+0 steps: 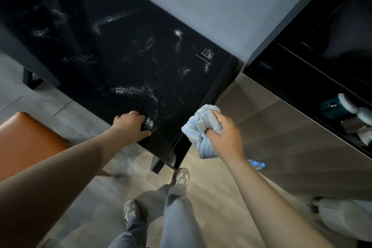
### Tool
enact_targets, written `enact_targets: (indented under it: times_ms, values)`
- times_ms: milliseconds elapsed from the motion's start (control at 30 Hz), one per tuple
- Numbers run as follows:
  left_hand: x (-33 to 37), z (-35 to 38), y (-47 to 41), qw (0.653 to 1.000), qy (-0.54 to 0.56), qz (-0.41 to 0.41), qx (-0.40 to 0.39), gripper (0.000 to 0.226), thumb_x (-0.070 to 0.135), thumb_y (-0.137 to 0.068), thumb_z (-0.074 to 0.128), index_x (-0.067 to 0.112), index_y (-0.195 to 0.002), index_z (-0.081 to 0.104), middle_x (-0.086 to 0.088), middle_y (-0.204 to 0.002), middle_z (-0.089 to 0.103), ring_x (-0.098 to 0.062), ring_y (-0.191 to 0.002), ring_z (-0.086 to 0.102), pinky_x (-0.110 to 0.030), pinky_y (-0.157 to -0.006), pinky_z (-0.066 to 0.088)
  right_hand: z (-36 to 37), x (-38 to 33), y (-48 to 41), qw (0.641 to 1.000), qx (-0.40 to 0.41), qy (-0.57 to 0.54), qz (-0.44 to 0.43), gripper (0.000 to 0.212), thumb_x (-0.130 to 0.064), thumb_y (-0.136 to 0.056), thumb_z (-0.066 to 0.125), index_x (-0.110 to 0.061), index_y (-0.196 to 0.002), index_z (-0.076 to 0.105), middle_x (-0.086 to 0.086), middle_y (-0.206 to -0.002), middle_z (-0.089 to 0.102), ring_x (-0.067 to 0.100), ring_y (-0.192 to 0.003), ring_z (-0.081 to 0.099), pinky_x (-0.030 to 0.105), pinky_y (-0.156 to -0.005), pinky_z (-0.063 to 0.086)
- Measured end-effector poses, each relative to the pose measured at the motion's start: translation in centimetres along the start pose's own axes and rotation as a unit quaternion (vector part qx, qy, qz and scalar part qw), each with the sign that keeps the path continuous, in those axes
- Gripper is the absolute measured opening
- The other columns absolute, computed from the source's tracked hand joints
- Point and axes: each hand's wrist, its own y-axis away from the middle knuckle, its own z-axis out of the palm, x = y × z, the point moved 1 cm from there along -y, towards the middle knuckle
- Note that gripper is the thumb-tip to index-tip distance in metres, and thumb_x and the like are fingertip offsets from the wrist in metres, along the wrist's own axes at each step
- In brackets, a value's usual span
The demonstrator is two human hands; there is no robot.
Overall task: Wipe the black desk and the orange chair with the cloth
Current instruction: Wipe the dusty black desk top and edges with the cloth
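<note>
The orange chair (26, 143) is at the lower left of the frame. The left hand (130, 126) lies flat, fingers spread, on the near edge of the desk (112, 50) (white powder covers it). Right of centre, the right hand (225, 135) grips the bunched cloth (199, 127) just beside the desk corner.

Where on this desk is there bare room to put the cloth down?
Little bare room: white powder streaks most of the black desk. Cleanest patch lies between left hand and the right edge, beside the cloth.
</note>
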Motion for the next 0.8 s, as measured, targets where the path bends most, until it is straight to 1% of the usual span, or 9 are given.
enact_targets:
  times_ms: [67, 200, 300, 367, 433, 500, 600, 700, 800]
  values:
    - [1.1, -1.4, -0.7, 0.999, 0.020, 0.021, 0.014, 0.071, 0.055, -0.090, 0.054, 0.019, -0.148, 0.033, -0.005, -0.150, 0.034, -0.027, -0.130, 0.044, -0.043, -0.107, 0.038, -1.1, -0.4, -2.4, 1.000, 0.005, -0.002, -0.014, 0.043, -0.024, -0.083, 0.061, -0.040, -0.122, 0.055, -0.015, -0.121, 0.054, 0.007, -0.106, 0.055, 0.023, -0.085, 0.045]
    - [3.7, -4.0, -2.5, 0.997, 0.038, 0.053, 0.036, 0.072, 0.052, -0.091, 0.054, 0.016, -0.149, 0.031, -0.005, -0.152, 0.033, -0.024, -0.135, 0.038, -0.038, -0.109, 0.037, -2.8, -1.1, -8.0, 0.999, 0.007, 0.004, -0.041, 0.046, -0.021, -0.083, 0.059, -0.040, -0.124, 0.054, -0.016, -0.123, 0.053, 0.004, -0.104, 0.052, 0.023, -0.085, 0.041]
    - [5.5, -5.9, -4.9, 0.997, 0.034, 0.054, 0.052, 0.072, 0.051, -0.092, 0.053, 0.016, -0.150, 0.028, -0.004, -0.154, 0.030, -0.024, -0.139, 0.032, -0.036, -0.112, 0.032, -4.0, -1.3, -13.2, 0.998, 0.005, 0.010, -0.057, 0.045, -0.021, -0.081, 0.058, -0.039, -0.122, 0.055, -0.013, -0.122, 0.055, 0.007, -0.104, 0.054, 0.024, -0.086, 0.042]
    - [6.6, -7.1, -6.6, 0.997, 0.041, 0.047, 0.052, 0.072, 0.050, -0.093, 0.053, 0.016, -0.150, 0.028, -0.005, -0.155, 0.029, -0.023, -0.141, 0.030, -0.035, -0.113, 0.030, -4.5, -1.4, -16.9, 0.998, -0.004, 0.014, -0.064, 0.041, -0.020, -0.080, 0.057, -0.037, -0.117, 0.058, -0.013, -0.118, 0.056, 0.008, -0.101, 0.056, 0.027, -0.084, 0.045]
    - [8.2, -8.7, -10.0, 0.997, 0.042, 0.038, 0.057, 0.071, 0.049, -0.093, 0.053, 0.016, -0.150, 0.027, -0.005, -0.155, 0.028, -0.023, -0.142, 0.028, -0.034, -0.115, 0.028, -5.6, -1.1, -22.2, 0.997, -0.011, 0.017, -0.073, 0.035, -0.021, -0.077, 0.054, -0.036, -0.108, 0.060, -0.014, -0.111, 0.060, 0.008, -0.097, 0.059, 0.029, -0.078, 0.049]
    - [8.4, -8.8, -10.3, 0.997, 0.042, 0.037, 0.056, 0.070, 0.048, -0.093, 0.052, 0.017, -0.150, 0.027, -0.003, -0.155, 0.028, -0.022, -0.142, 0.027, -0.034, -0.116, 0.026, -5.8, -1.3, -23.5, 0.996, -0.011, 0.018, -0.086, 0.033, -0.018, -0.077, 0.054, -0.035, -0.104, 0.061, -0.014, -0.108, 0.060, 0.007, -0.094, 0.057, 0.027, -0.072, 0.046]
    - [9.2, -8.9, -13.1, 0.997, 0.044, 0.024, 0.053, 0.071, 0.049, -0.093, 0.053, 0.019, -0.151, 0.026, -0.002, -0.157, 0.025, -0.022, -0.144, 0.023, -0.035, -0.117, 0.024, -6.2, -0.7, -27.7, 0.996, -0.015, 0.028, -0.086, 0.040, -0.014, -0.079, 0.054, -0.032, -0.114, 0.060, -0.015, -0.114, 0.056, 0.008, -0.099, 0.054, 0.029, -0.078, 0.046]
    - [9.9, -9.4, -16.2, 0.997, 0.054, -0.005, 0.046, 0.079, 0.051, -0.090, 0.057, 0.021, -0.153, 0.018, -0.003, -0.159, 0.016, -0.026, -0.147, 0.013, -0.038, -0.119, 0.019, -5.7, -0.1, -32.5, 0.995, -0.022, 0.047, -0.087, 0.043, -0.014, -0.078, 0.052, -0.032, -0.116, 0.059, -0.010, -0.121, 0.059, 0.014, -0.107, 0.057, 0.033, -0.085, 0.048]
    - [10.0, -9.5, -18.5, 0.997, 0.058, -0.031, 0.044, 0.087, 0.053, -0.087, 0.059, 0.023, -0.154, 0.012, -0.002, -0.161, 0.006, -0.028, -0.148, 0.003, -0.043, -0.118, 0.016, -5.2, 0.4, -35.9, 0.994, -0.005, 0.065, -0.082, 0.046, -0.010, -0.078, 0.051, -0.028, -0.120, 0.060, -0.005, -0.125, 0.059, 0.019, -0.115, 0.054, 0.034, -0.094, 0.045]
